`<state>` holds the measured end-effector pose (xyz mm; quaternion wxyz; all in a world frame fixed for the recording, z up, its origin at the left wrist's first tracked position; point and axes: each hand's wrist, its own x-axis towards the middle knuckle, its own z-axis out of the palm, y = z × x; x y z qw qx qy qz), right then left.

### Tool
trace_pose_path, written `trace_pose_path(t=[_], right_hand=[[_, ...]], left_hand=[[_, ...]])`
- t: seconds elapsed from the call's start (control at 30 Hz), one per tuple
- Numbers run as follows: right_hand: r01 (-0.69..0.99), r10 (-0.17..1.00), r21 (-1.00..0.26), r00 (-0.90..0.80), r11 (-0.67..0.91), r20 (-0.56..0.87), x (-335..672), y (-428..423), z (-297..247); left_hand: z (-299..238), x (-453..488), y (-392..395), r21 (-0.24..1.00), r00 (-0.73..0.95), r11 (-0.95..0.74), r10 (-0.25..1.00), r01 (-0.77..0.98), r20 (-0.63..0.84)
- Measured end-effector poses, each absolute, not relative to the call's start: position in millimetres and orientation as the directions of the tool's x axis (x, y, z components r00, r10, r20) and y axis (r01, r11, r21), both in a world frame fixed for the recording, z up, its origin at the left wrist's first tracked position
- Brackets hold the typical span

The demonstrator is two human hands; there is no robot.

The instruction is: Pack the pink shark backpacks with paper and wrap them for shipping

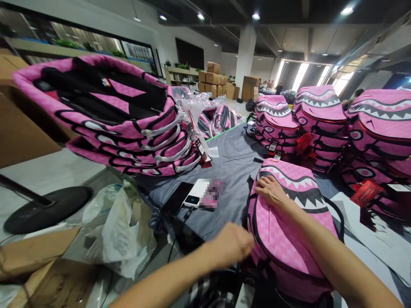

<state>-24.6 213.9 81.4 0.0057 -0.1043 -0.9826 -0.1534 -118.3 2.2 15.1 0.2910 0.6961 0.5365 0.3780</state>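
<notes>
A pink backpack (289, 244) with a shark-mouth print lies on the dark cloth-covered table in front of me. My right hand (272, 189) is on its upper left part, fingers curled against the edge near the printed teeth. Beside the bag's left side is my left hand (236, 243), closed and blurred by motion. Whatever its fingers hold is hidden. A black strap (337, 218) loops out on the bag's right side.
Stacked pink bags (128, 124) stand at left, and more shark-print backpacks (321, 107) at right. A white power bank (195, 194) with a cable lies beside a dark phone (177, 197). White sheets (369, 235) lie at right. Plastic bags (118, 226) and cardboard (61, 278) are at lower left.
</notes>
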Motion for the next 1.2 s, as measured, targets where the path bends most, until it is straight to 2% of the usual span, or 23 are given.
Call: trace_pose_path(t=[0.07,0.13,0.27,0.3,0.33,0.43,0.47,0.53,0.63,0.73,0.8,0.87,0.93,1.0,1.03,1.1,1.2], right_hand=[[0.231,0.220,0.283,-0.973,0.931,0.071,-34,211,77],[0.264,0.247,0.250,-0.964,0.932,0.097,-38,204,78],[0.422,0.384,0.050,-0.864,0.905,0.325,16,166,89],[0.428,0.399,-0.013,-0.829,0.904,0.391,44,150,90],[0.374,0.354,-0.040,-0.829,0.926,0.433,76,133,90],[0.261,0.177,0.051,-0.774,0.964,0.608,168,81,71],[0.261,0.167,0.076,-0.789,0.962,0.591,191,67,60],[0.332,0.201,0.109,-0.767,0.937,0.610,218,47,35],[0.488,0.258,0.123,-0.640,0.864,0.724,221,35,4],[0.632,0.347,0.016,-0.446,0.775,0.825,200,30,-6],[0.664,0.396,-0.083,-0.336,0.743,0.854,186,26,-4],[0.628,0.454,-0.199,-0.274,0.752,0.848,176,20,1],[0.549,0.588,-0.411,-0.192,0.728,0.786,172,11,4],[0.442,0.733,-0.624,-0.126,0.644,0.668,175,2,5],[0.407,0.773,-0.679,-0.123,0.611,0.622,180,-2,4],[0.410,0.757,-0.650,-0.191,0.640,0.625,199,-2,3],[0.508,0.664,-0.471,-0.312,0.721,0.679,237,28,10]], left_hand=[[7,-62,-12,0.717,0.313,-0.327,0.936,0.615,0.159],[2,-6,-10,0.699,0.384,-0.348,0.917,0.625,0.113],[11,37,10,0.794,0.250,-0.236,0.962,0.560,0.110],[16,33,12,0.809,0.221,-0.210,0.970,0.549,0.102],[22,27,13,0.820,0.191,-0.185,0.977,0.541,0.094],[38,10,7,0.853,0.096,-0.113,0.993,0.510,0.074],[41,10,4,0.845,0.070,-0.100,0.995,0.525,0.074],[43,17,-1,0.785,0.065,-0.121,0.993,0.608,0.103],[37,33,-7,0.685,0.166,-0.258,0.966,0.681,0.200],[28,38,-18,0.740,0.209,-0.374,0.927,0.560,0.310],[24,34,-25,0.816,0.192,-0.369,0.929,0.446,0.315],[24,27,-28,0.933,0.151,-0.215,0.973,0.290,0.177],[26,23,-24,0.993,0.126,0.089,0.987,0.072,-0.098],[29,22,-17,0.923,0.116,0.367,0.928,-0.117,-0.354],[30,23,-14,0.880,0.097,0.440,0.898,-0.180,-0.429],[33,26,-9,0.844,0.021,0.467,0.878,-0.263,-0.479],[36,28,-8,0.852,-0.107,0.399,0.884,-0.339,-0.456]])
